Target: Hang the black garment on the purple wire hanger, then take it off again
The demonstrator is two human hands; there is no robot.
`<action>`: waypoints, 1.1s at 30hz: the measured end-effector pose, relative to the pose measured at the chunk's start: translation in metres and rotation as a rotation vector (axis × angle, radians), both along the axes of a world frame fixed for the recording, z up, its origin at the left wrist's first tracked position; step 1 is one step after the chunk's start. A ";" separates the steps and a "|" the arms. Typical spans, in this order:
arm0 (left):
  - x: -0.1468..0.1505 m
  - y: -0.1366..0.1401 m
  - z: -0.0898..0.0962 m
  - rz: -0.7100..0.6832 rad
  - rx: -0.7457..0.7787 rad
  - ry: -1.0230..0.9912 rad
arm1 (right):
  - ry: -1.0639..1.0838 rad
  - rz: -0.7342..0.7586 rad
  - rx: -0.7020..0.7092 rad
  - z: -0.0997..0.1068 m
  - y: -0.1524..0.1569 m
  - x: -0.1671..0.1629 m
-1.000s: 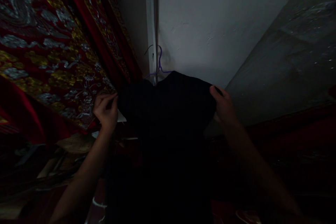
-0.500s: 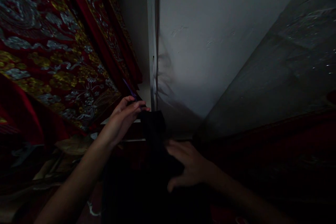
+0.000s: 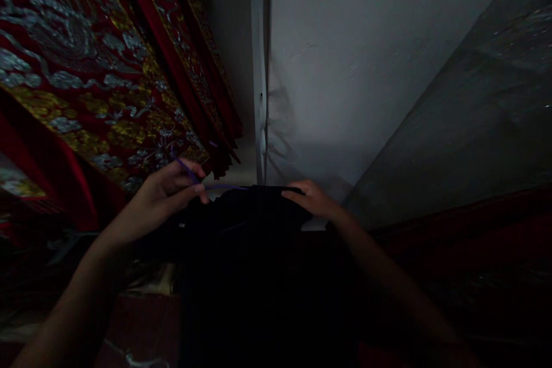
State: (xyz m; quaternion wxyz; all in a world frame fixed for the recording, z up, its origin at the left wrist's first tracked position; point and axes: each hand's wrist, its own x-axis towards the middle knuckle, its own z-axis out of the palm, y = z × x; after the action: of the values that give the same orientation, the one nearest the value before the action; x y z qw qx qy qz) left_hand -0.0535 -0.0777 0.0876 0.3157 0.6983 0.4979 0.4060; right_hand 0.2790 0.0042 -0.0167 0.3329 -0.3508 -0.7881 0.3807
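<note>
My left hand (image 3: pixel 170 192) pinches a thin purple wire hanger (image 3: pixel 185 169) between thumb and fingers. Its hook end points up and left, and one arm runs right along the top of a black garment (image 3: pixel 259 230). At that garment's upper edge, my right hand (image 3: pixel 313 198) has its fingers closed over the cloth. The dark fabric spreads between both hands and hangs down in front of me. Its lower part merges with the shadow, so its outline is hard to make out there.
Red cloth with gold and silver embroidery (image 3: pixel 125 86) hangs at the left. A pale wall (image 3: pixel 336 69) and a narrow vertical strip (image 3: pixel 260 69) stand ahead. At right is a grey, shiny sheet-like surface (image 3: pixel 466 121). Reddish floor (image 3: pixel 142 322) shows at lower left.
My left hand has moved left and down with the hanger. My right hand has risen and closed on the garment's upper edge, and the black cloth is now spread wider.
</note>
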 end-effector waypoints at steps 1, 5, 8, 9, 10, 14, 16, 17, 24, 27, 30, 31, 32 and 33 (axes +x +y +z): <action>-0.003 0.007 -0.005 0.064 0.065 -0.017 | 0.033 0.007 -0.089 0.000 0.000 -0.001; -0.003 0.025 -0.025 0.271 0.360 -0.071 | 0.318 -0.224 -0.234 0.009 0.000 -0.002; 0.005 0.024 -0.034 0.469 0.614 -0.075 | 0.458 -0.411 -0.173 0.028 0.016 -0.001; 0.008 0.021 -0.037 0.527 0.691 -0.067 | 0.480 -0.449 -0.139 0.035 0.024 0.000; 0.012 0.018 -0.040 0.556 0.749 -0.053 | 0.498 -0.477 -0.106 0.043 0.031 0.001; 0.027 0.013 -0.064 0.387 0.687 0.078 | 0.618 -0.557 -0.020 0.057 0.045 0.012; 0.037 0.015 -0.082 0.283 0.557 0.124 | 0.672 -0.603 -0.018 0.050 0.037 0.021; 0.043 0.018 -0.091 0.259 0.501 0.132 | 0.680 -0.628 -0.026 0.043 0.031 0.025; 0.099 0.051 -0.154 0.463 0.310 -0.075 | 0.730 -0.702 -0.143 -0.003 -0.010 0.038; 0.115 0.062 -0.169 0.500 0.323 -0.280 | 0.811 -0.724 -0.180 -0.006 -0.006 0.041; 0.120 0.059 -0.181 0.529 0.275 -0.409 | 0.799 -0.829 -0.115 -0.019 0.001 0.050; 0.120 0.055 -0.185 0.531 0.243 -0.437 | 0.771 -0.896 -0.056 -0.028 0.000 0.053; 0.119 0.050 -0.188 0.528 0.207 -0.465 | 0.741 -0.975 0.013 -0.041 -0.004 0.055; 0.119 0.043 -0.191 0.522 0.165 -0.498 | 0.711 -1.059 0.079 -0.056 -0.009 0.054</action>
State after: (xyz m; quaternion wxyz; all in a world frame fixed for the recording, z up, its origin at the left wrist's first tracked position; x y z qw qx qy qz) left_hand 0.0655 -0.0344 -0.1031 0.2556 0.4509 0.5326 0.6691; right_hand 0.3331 -0.0051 -0.0731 0.7299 -0.5325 -0.3627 0.2286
